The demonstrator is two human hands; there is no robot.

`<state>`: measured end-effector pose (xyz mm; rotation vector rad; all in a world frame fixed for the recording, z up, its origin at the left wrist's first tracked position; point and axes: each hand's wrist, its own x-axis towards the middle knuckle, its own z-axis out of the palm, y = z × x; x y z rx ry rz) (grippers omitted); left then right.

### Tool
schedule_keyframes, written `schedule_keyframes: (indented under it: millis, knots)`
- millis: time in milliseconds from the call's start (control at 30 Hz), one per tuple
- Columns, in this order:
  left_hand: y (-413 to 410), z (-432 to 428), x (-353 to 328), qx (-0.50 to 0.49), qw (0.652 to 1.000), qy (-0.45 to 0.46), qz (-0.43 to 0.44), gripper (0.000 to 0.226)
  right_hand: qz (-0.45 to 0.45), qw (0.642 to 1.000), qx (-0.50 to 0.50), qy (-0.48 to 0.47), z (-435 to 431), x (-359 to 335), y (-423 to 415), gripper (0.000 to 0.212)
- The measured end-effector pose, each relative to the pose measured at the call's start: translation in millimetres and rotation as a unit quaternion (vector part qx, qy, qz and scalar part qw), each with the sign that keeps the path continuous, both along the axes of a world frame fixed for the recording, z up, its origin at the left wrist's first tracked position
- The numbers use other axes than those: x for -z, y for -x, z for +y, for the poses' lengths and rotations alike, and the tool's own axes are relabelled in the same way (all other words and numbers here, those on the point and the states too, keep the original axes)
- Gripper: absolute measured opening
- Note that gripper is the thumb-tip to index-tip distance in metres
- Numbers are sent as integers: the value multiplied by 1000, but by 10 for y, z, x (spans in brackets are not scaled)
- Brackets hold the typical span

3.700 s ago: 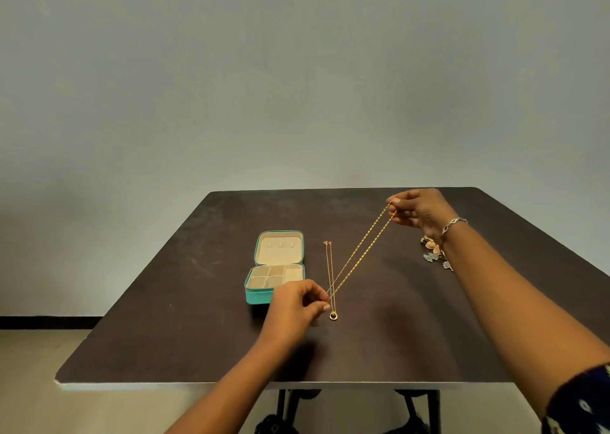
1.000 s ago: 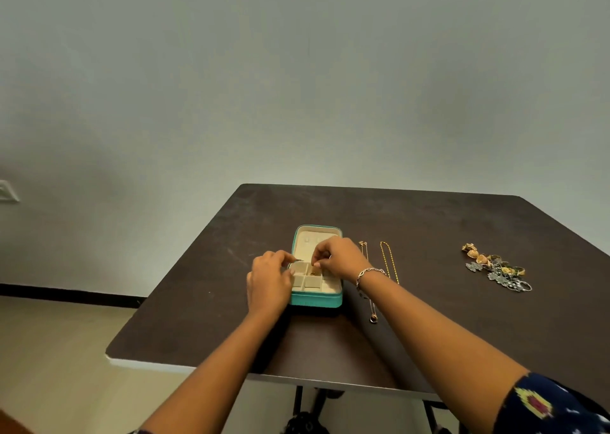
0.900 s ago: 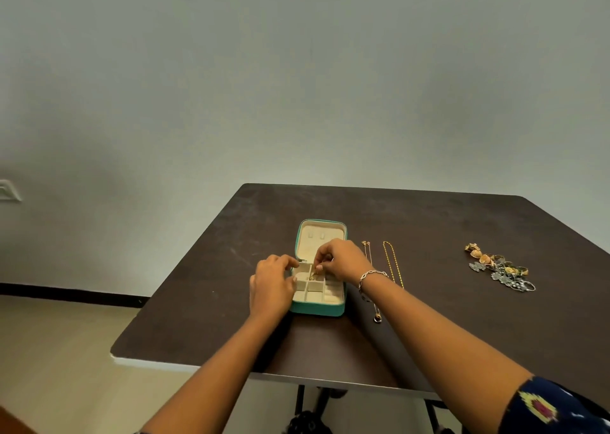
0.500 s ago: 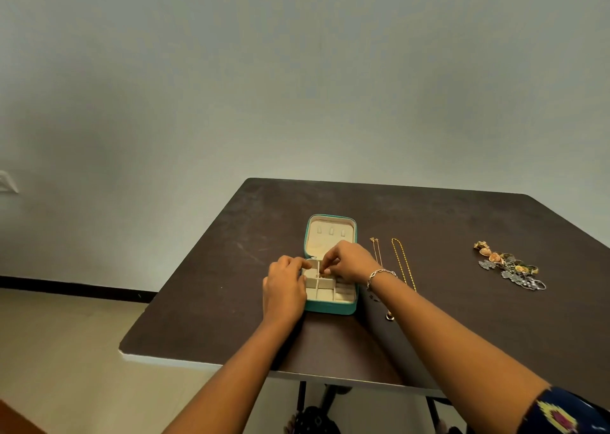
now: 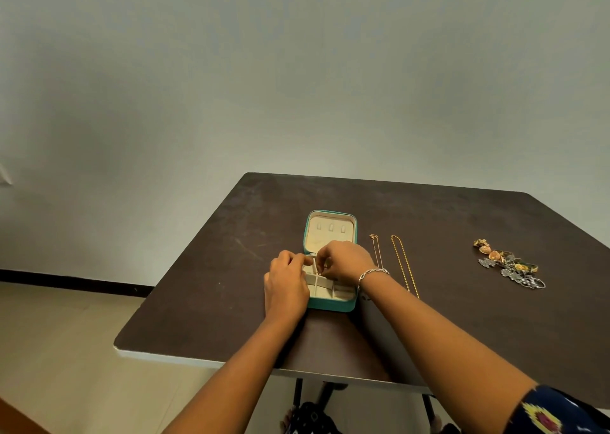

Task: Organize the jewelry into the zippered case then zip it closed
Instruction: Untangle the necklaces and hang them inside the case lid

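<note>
**A:** Where is the small teal zippered case (image 5: 332, 304) sitting?

**B:** It is lying open on the dark brown table (image 5: 211, 301), toward the front left. Its cream-lined lid is lying back and its cream compartments are facing the person.

**A:** What is the left hand (image 5: 285, 285) doing?

**B:** It is resting against the case's left edge with its fingers curling in over the compartments. I cannot tell whether they are gripping anything.

**A:** And the right hand (image 5: 346, 262)?

**B:** It is hovering over the back compartments, fingertips drawn together beside the left fingers. Something gold is glinting there, too small to make out, so I cannot tell if it is pinching a piece. A silver link bracelet (image 5: 373, 272) is circling that wrist.

**A:** The other jewellery?

**B:** A thin rose-gold chain (image 5: 376, 252) and a thicker yellow-gold chain (image 5: 403, 265) are lying stretched out side by side, just right of the case. A heap of mixed gold and silver pieces (image 5: 508, 265) is sitting well apart, farther right.
</note>
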<state>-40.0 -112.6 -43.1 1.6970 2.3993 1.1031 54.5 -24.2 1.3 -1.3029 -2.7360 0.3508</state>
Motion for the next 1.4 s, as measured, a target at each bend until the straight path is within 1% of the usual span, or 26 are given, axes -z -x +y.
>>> schedule_keyframes:
  millis: [133,233,333,433,567,700,833,900,1000,1067,1233,1400]
  knots:
    - [4,-16,-5,1,1000,8,3,24,25,1000,3,-7,1,42,-31,9]
    - [6,-22,-17,5,1000,18,7,25,78,996,14,48,33,26,-74,6]
    - [6,-35,-24,11,999,33,13,27,141,984,6,113,72,-53,-128,10]
    - [9,-41,-29,18,999,46,17,28,187,973,-3,134,98,-152,-175,10]
    - [15,-19,-49,17,998,52,10,29,260,951,-6,169,96,-337,-204,9]
    - [32,6,-104,17,999,31,-29,28,298,940,-13,167,64,-538,-207,11]
    - [40,28,-248,28,996,-31,-83,25,325,930,-25,169,29,-710,-223,5]
    - [45,49,-323,38,989,-67,-129,24,334,926,-36,170,16,-793,-239,10]
    - [32,80,-463,66,970,-107,-208,23,344,921,-46,178,-11,-919,-255,10]
    - [3,106,-569,89,961,-115,-234,21,349,919,-54,177,-23,-1010,-258,9]
    - [-21,196,-764,117,946,-118,-278,8,361,915,-67,167,-32,-1232,-296,11]
    - [-13,257,-800,112,941,-109,-300,9,386,906,-65,158,-14,-1427,-364,9]
